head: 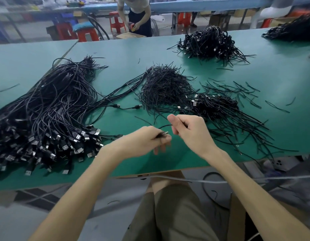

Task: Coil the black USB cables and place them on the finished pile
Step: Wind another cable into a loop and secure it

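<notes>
A big heap of uncoiled black USB cables [51, 108] covers the left of the green table [124, 54], plugs bunched toward the near edge. My left hand [147, 141] pinches the plug end of one black cable [163, 126] just above the table. My right hand [189, 131], a short way to the right, grips the same cable between thumb and curled fingers. A small pile of coiled cables [215, 106] lies right behind my right hand.
A mound of black twist ties [165, 86] sits mid-table, with loose ties [237, 91] scattered to its right. Larger coiled piles [208, 43] lie at the far right. A person stands beyond the table near red stools [116, 21]. The table's near edge runs under my forearms.
</notes>
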`<action>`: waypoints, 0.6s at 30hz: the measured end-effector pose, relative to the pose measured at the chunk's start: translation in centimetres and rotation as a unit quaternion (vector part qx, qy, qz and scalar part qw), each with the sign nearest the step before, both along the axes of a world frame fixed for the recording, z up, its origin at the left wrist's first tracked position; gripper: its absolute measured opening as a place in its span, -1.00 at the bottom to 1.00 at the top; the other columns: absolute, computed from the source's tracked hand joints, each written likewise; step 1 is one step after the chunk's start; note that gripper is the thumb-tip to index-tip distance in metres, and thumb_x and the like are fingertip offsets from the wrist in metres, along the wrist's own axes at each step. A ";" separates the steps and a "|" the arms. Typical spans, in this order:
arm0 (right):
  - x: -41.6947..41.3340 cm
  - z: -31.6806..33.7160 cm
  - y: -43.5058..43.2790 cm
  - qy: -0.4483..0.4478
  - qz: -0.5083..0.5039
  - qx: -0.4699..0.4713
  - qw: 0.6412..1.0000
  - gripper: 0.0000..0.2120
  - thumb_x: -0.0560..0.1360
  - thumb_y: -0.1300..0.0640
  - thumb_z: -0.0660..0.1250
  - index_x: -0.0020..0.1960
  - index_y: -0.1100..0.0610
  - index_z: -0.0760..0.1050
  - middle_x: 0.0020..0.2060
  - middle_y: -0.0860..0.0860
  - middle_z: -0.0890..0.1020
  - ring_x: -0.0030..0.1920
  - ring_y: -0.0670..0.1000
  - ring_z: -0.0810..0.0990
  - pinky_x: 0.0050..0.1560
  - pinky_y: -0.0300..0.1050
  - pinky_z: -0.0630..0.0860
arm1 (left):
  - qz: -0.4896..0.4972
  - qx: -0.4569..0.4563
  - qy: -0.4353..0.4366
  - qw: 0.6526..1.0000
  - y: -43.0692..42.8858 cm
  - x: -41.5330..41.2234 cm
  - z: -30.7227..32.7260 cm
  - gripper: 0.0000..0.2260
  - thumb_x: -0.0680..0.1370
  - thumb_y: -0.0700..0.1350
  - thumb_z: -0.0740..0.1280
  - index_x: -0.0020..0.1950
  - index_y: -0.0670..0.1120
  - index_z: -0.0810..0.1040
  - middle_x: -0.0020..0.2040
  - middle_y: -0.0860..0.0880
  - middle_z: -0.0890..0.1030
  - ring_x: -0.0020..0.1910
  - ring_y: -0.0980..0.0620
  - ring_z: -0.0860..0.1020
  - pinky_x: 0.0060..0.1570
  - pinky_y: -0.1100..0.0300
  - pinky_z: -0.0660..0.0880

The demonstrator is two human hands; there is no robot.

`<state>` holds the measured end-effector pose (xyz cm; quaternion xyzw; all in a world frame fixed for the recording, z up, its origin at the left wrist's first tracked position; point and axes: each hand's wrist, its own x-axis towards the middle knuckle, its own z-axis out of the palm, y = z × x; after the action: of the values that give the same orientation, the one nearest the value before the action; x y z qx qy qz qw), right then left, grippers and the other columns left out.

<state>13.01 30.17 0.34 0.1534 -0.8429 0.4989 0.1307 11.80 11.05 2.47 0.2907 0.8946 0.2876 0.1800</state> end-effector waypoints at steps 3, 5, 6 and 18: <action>1.1 1.0 -1.6 -0.007 0.042 -0.079 0.996 -0.50 0.69 -0.11 0.18 -0.38 0.06 0.43 -0.53 -0.10 0.41 -0.48 -0.12 0.32 -0.37 -0.26 0.25 | 0.069 0.115 0.042 0.990 -0.3 -0.4 -1.1 -0.79 0.71 -0.09 0.18 0.07 -0.09 0.60 0.00 0.00 0.70 0.01 0.13 0.64 0.18 0.02 0.52; 1.8 1.2 -1.9 -0.002 0.060 -0.114 0.992 -0.50 0.70 -0.07 0.16 -0.32 0.17 0.48 -0.50 -0.05 0.39 -0.47 -0.07 0.30 -0.37 -0.22 0.24 | 0.080 0.304 -0.044 0.948 -0.2 -0.3 -0.9 -0.71 0.70 0.02 0.12 0.24 -0.07 0.55 0.14 0.00 0.68 0.16 0.14 0.63 0.23 0.09 0.52; 2.2 1.0 -2.0 0.007 0.060 -0.108 0.992 -0.51 0.71 -0.05 0.16 -0.32 0.16 0.46 -0.49 -0.03 0.39 -0.46 -0.07 0.29 -0.37 -0.21 0.23 | 0.090 0.409 -0.122 0.900 -0.1 -0.2 -0.8 -0.62 0.70 0.08 0.09 0.37 -0.10 0.49 0.28 -0.05 0.64 0.29 0.03 0.60 0.29 0.12 0.50; 4.3 1.2 -4.0 0.002 0.092 -0.160 0.983 -0.51 0.70 0.01 0.17 -0.39 0.10 0.27 -0.49 -0.08 0.31 -0.44 -0.06 0.23 -0.35 -0.19 0.18 | -0.033 0.518 -0.231 0.823 -3.9 -0.6 -0.6 -0.48 0.69 -0.11 -0.04 0.60 -0.35 0.10 0.60 -0.29 0.22 0.58 -0.28 0.22 0.54 -0.13 0.21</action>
<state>17.27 26.19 1.51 0.2084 -0.7343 0.6368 0.1087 11.17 7.14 1.82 0.2955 0.5361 0.7614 0.2133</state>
